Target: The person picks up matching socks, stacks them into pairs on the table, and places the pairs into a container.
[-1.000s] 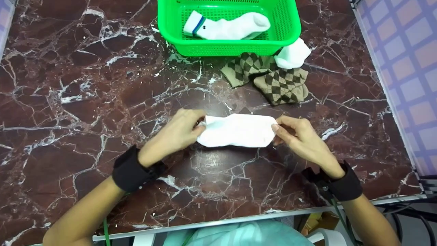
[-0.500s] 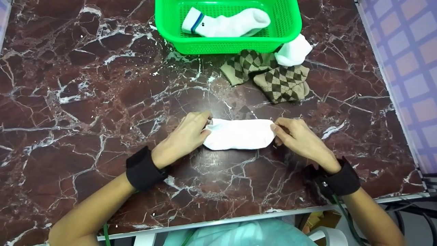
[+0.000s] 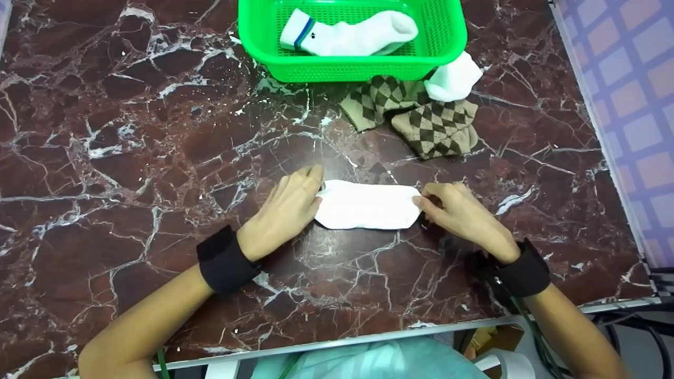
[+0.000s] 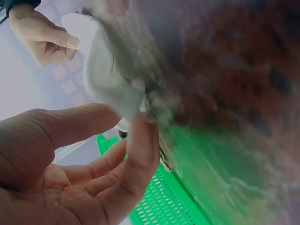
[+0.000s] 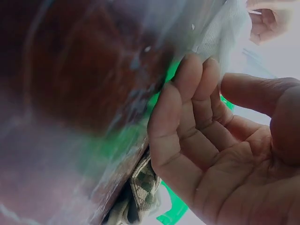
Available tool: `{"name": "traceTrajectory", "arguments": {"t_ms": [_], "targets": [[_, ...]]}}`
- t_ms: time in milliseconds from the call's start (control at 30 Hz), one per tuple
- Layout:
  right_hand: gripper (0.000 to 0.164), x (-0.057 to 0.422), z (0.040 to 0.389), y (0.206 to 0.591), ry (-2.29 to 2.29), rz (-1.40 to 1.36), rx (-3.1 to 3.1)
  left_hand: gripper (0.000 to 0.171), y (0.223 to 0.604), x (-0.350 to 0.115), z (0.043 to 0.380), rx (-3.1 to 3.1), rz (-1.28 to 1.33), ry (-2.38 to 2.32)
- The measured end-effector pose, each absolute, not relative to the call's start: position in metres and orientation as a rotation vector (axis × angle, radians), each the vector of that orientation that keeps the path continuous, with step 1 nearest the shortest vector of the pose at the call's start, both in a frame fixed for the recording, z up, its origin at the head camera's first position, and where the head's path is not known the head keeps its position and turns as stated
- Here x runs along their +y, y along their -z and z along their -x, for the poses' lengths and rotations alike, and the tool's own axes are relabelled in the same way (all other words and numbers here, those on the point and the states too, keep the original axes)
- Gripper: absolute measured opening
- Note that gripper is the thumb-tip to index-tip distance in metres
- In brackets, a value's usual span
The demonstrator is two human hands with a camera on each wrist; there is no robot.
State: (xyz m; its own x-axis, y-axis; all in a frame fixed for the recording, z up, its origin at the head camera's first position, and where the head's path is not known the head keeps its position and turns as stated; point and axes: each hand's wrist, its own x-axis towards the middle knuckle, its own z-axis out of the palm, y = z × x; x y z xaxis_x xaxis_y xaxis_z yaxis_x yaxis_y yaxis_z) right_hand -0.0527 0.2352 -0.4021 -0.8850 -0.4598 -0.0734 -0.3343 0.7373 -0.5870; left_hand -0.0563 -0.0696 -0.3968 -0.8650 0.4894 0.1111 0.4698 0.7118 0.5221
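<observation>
A white sock (image 3: pixel 368 206) lies stretched sideways, low over the table in the head view, with a hand at each end. My left hand (image 3: pixel 284 210) pinches its left end; in the left wrist view the thumb (image 4: pixel 79 123) and a fingertip meet at the cloth (image 4: pixel 112 79). At the opposite end, my right hand (image 3: pixel 463 216) holds the sock's edge between thumb and fingers. Curled fingers (image 5: pixel 187 79) and thumb show at the white cloth (image 5: pixel 229 33) in the right wrist view. The sock's two tips are partly hidden by the fingers.
Beyond the hands stands a green basket (image 3: pixel 347 69) holding a white sock with a blue stripe (image 3: pixel 353 38). Brown argyle socks (image 3: pixel 434 129) and a crumpled white sock (image 3: pixel 455 78) lie at its front right. A patterned panel (image 3: pixel 626 105) borders the marble-patterned table (image 3: pixel 158 158) on the right.
My left hand has moved right, and the sock spans a shorter width between the hands. It has come slightly nearer the body and looks smoother. My right hand has shifted slightly left.
</observation>
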Motion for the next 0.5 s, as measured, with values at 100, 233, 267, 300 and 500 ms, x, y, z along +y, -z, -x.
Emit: {"name": "traceTrajectory", "arguments": {"t_ms": [100,233,267,300,500], "targets": [[0.021,0.2352,0.0531,0.4019,0.836,0.635,2.732,0.017,0.3937,-0.0683,0.0538,2.932,-0.795,-0.767],[0.021,0.2350,0.0540,0.4019,0.816,0.635,2.727,0.011,0.3908,-0.0655,0.0508,2.990,-0.866,-0.667],[0.020,0.2349,0.0543,0.4020,0.811,0.633,2.722,0.010,0.3912,-0.0645,0.0506,2.996,-0.887,-0.653],[0.021,0.2348,0.0546,0.4018,0.807,0.631,2.717,0.009,0.3920,-0.0636,0.0506,2.998,-0.909,-0.636],[0.022,0.2342,0.0565,0.4008,0.791,0.641,2.678,0.010,0.3981,-0.0600,0.0513,2.973,-0.903,-0.504]]}}
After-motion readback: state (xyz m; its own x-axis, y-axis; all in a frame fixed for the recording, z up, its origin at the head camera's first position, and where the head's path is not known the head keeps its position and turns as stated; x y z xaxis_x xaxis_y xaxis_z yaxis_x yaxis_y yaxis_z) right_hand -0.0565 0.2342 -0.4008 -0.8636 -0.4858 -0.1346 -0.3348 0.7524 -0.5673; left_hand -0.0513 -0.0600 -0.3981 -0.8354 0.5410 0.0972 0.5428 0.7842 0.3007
